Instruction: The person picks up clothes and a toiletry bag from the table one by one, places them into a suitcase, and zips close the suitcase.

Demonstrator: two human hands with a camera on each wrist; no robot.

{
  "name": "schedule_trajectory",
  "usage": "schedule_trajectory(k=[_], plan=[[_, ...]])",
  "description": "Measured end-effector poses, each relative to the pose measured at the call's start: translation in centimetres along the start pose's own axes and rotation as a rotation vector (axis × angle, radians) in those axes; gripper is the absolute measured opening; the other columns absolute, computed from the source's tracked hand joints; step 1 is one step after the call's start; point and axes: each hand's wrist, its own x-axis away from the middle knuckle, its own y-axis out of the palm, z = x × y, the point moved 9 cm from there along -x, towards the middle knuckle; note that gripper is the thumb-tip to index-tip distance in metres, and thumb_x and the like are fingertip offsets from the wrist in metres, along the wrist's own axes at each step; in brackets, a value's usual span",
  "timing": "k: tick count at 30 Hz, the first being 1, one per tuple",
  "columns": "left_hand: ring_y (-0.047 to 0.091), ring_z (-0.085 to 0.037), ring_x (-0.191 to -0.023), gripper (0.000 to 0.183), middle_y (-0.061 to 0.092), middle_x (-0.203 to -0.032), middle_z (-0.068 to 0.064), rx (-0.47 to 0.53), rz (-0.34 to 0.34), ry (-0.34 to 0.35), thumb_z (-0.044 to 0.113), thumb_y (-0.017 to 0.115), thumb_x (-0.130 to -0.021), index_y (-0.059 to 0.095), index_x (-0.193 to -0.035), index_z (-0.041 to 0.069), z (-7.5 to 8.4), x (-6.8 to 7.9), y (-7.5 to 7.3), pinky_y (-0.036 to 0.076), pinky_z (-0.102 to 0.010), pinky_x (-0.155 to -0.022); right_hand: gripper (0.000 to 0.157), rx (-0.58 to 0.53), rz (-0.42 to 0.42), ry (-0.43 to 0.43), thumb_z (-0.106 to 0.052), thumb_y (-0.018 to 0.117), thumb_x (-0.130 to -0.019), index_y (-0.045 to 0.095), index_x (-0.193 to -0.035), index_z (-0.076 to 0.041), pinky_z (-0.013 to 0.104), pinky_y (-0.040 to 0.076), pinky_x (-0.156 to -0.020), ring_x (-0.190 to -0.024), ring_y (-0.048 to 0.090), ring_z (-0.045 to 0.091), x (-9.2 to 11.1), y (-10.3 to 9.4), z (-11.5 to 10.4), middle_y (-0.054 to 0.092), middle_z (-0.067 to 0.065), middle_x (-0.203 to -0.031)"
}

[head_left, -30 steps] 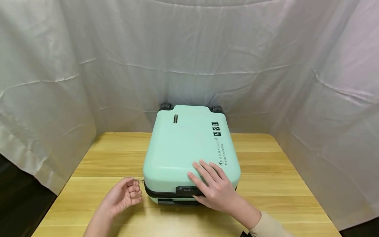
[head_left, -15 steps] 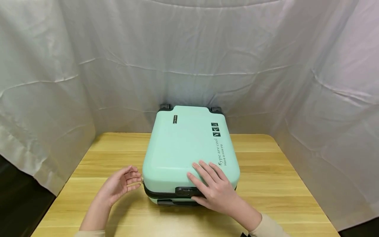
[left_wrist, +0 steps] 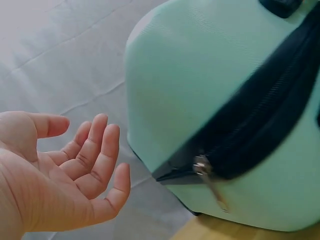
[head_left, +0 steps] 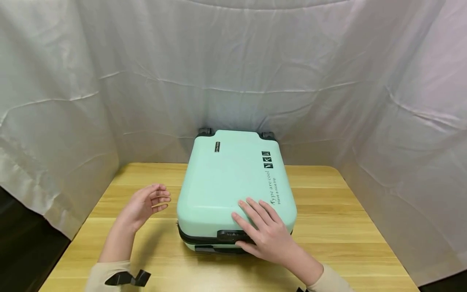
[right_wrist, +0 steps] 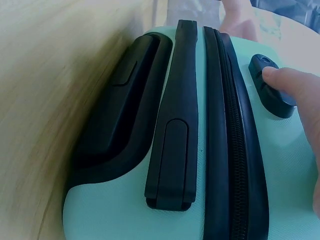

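- While the suitcase (head_left: 233, 174) lies flat on the table (head_left: 346, 227), wheels (head_left: 268, 135) toward the curtain (head_left: 237, 61), its pull (left_wrist: 212, 187) hangs free at the near left corner.
- Right hand (head_left: 268, 235): fingers slightly spread on the suitcase top, thumb on the lock (right_wrist: 275, 104), pinching nothing.
- Left hand (head_left: 144, 209): beside the suitcase, not touching, fingers loosely curled, pinching nothing.
- If working the zipper (right_wrist: 237, 150), likely best: right hand braces the suitcase, left pinches the pull squarely, drawing along its line.
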Motion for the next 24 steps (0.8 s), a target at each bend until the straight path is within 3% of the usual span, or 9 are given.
schedule_trajectory(k=[7, 15, 19, 24], plan=[[0.068, -0.010, -0.091, 0.026, 0.072, -0.095, 0.008, -0.001, 0.031, 0.042, 0.027, 0.038, -0.106, 0.062, -0.101, 0.019, 2.4, -1.9, -0.7, 0.054, -0.027, -0.084, 0.066, -0.004, 0.002, 0.007, -0.058, 0.063, -0.085, 0.061, -0.132, -0.012, 0.051, 0.044, -0.099, -0.124, 0.057, 0.036, 0.0, 0.0, 0.1, 0.057, 0.018, -0.138], [0.067, -0.010, -0.095, 0.019, 0.071, -0.095, 0.009, -0.048, 0.056, 0.040, 0.028, 0.046, -0.104, 0.062, -0.100, 0.019, 4.3, -4.8, -0.6, 0.052, -0.029, -0.087, 0.065, -0.004, 0.005, 0.009, -0.058, 0.062, -0.086, 0.061, -0.132, -0.012, 0.051, 0.044, -0.099, -0.124, 0.057, 0.036, 0.0, 0.0, 0.1, 0.057, 0.018, -0.138], [0.065, -0.009, -0.101, 0.016, 0.070, -0.103, 0.009, -0.119, 0.055, 0.043, 0.028, 0.051, -0.102, 0.060, -0.107, 0.016, 4.8, -6.4, -0.1, 0.050, -0.030, -0.092, 0.064, -0.010, -0.002, 0.022, -0.057, 0.062, -0.086, 0.061, -0.132, -0.013, 0.051, 0.044, -0.099, -0.125, 0.057, 0.036, 0.0, 0.0, 0.2, 0.057, 0.018, -0.139], [0.056, -0.012, -0.119, 0.032, 0.061, -0.123, 0.003, -0.276, 0.022, 0.042, 0.030, 0.053, -0.101, 0.054, -0.124, 0.008, 4.6, -8.0, 1.0, 0.039, -0.045, -0.107, 0.063, -0.027, -0.008, 0.064, -0.054, 0.065, -0.085, 0.061, -0.133, -0.013, 0.052, 0.042, -0.101, -0.126, 0.056, 0.037, -0.1, -0.1, 0.1, 0.056, 0.017, -0.140]])
